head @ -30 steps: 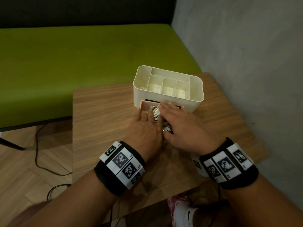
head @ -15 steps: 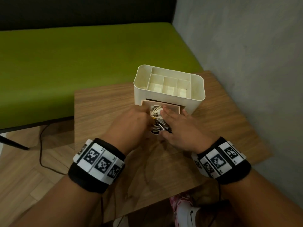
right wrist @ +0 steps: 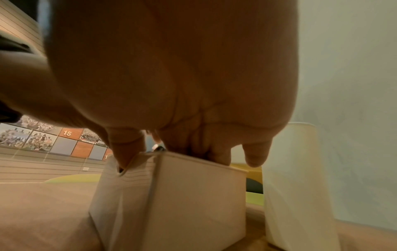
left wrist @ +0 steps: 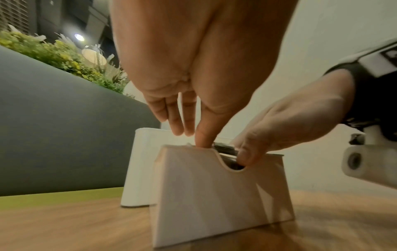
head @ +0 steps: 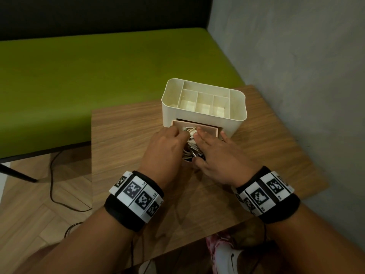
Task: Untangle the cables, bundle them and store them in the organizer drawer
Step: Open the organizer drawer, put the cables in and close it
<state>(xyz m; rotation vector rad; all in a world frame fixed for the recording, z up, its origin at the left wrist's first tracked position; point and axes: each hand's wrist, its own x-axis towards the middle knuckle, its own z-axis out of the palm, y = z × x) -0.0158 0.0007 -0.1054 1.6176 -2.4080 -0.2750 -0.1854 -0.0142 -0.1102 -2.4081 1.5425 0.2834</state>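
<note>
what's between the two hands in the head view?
The bundled cables in the open drawer, between left hand and right hand; head view shows it.

We see a wooden surface [head: 128, 135] carrying a cream organizer [head: 235, 125] near its far edge, toward the right corner, with its drawer [left wrist: 214, 195] pulled out onto the wood.

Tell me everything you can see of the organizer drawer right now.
The drawer is a pale, smooth box, plastic by its look, with a curved notch in its front edge. It is pulled out of the cream organizer and rests on the wooden table. Coiled white cables lie inside. The left hand and right hand both reach into it; the right thumb sits in the notch.
</note>
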